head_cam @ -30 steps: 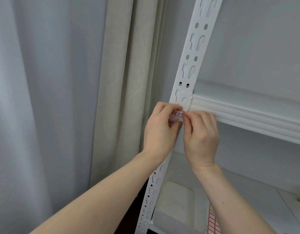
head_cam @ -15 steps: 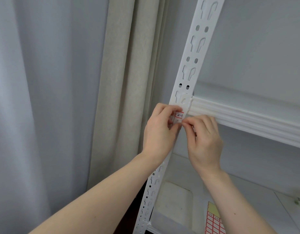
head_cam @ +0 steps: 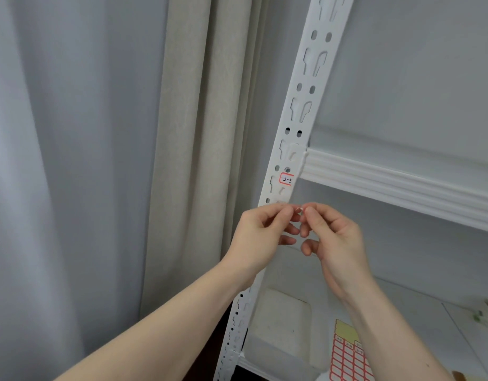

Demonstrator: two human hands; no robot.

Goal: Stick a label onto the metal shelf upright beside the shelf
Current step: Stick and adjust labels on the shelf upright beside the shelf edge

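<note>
Both hands have dropped away from the label (head_cam: 286,179) since the earlier frames; it is now left stuck on the white metal upright (head_cam: 302,111), centre of frame, just below where the shelf edge (head_cam: 396,185) meets it. Before, it was covered and pressed by fingertips. The left hand (head_cam: 260,237) and right hand (head_cam: 336,237) are now held together below the label, fingertips nearly meeting, fingers curled. Something tiny and pale may be pinched between them, but the grip cannot be told for certain.

The upright is perforated with keyhole slots and round holes and runs diagonally from top right to bottom centre. A beige curtain (head_cam: 199,133) and a grey curtain (head_cam: 67,160) fill the left of the frame. A lower shelf (head_cam: 418,306) sits at lower right, with a sheet of red-bordered labels (head_cam: 347,356) lying on it.

The label has a red border and handwriting, read as "2-3".
</note>
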